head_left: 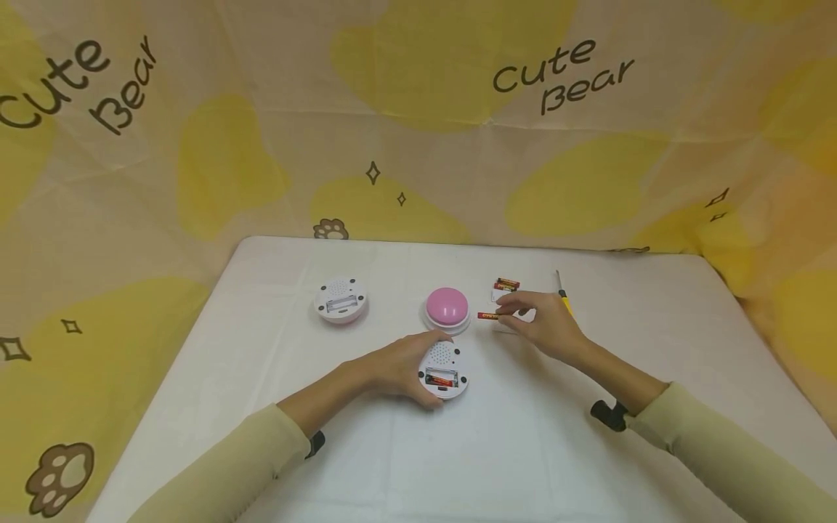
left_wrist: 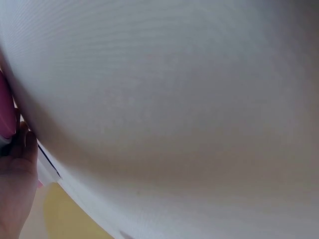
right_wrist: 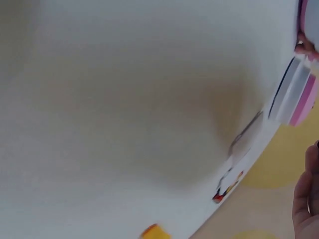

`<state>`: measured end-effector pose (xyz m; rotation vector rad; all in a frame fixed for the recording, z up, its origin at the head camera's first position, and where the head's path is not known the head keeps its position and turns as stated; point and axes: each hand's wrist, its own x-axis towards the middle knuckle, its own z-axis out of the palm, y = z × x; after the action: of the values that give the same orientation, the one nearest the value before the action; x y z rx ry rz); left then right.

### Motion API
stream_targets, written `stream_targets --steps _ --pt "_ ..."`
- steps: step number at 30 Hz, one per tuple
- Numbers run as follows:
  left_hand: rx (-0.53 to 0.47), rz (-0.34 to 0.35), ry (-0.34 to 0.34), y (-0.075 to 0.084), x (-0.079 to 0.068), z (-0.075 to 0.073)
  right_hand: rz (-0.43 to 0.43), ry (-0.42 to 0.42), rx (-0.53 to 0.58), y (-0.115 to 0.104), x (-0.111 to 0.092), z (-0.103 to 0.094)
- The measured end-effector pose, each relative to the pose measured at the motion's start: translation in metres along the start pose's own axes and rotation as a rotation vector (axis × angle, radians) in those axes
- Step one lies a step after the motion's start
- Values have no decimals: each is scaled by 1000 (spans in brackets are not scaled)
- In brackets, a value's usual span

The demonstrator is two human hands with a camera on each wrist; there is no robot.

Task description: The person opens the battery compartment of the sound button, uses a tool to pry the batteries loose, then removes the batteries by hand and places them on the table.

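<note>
My left hand point(head_left: 400, 367) grips a round white push button point(head_left: 443, 356) turned underside up, its fingers and thumb around the left edge. In its uncovered battery compartment lies a red battery point(head_left: 441, 381), with part of the slot bare beside it. To the right, my right hand point(head_left: 549, 327) pinches another red battery point(head_left: 487, 316) between thumb and fingertips, above the table. In the left wrist view, only part of the left hand point(left_wrist: 17, 174) and a pink dome point(left_wrist: 6, 112) appear at the edge. The pinched battery is not visible in the right wrist view.
A pink-topped button point(head_left: 447, 306) stands upright just behind the held one. Another upturned button point(head_left: 340, 303) at left has a bare battery compartment. Several batteries point(head_left: 506, 284) lie behind my right hand, beside a yellow-handled screwdriver point(head_left: 565, 299). The white table point(head_left: 275, 243) ends at a patterned cloth.
</note>
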<state>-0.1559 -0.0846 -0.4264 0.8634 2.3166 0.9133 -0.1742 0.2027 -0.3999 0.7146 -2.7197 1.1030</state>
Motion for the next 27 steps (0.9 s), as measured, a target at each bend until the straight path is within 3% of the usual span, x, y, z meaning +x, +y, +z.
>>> stream_targets --steps 17,27 --pt "-5 4 2 1 -1 -1 65 27 -51 37 11 -4" --pt "-13 10 4 1 -1 -1 149 -28 -62 43 13 0"
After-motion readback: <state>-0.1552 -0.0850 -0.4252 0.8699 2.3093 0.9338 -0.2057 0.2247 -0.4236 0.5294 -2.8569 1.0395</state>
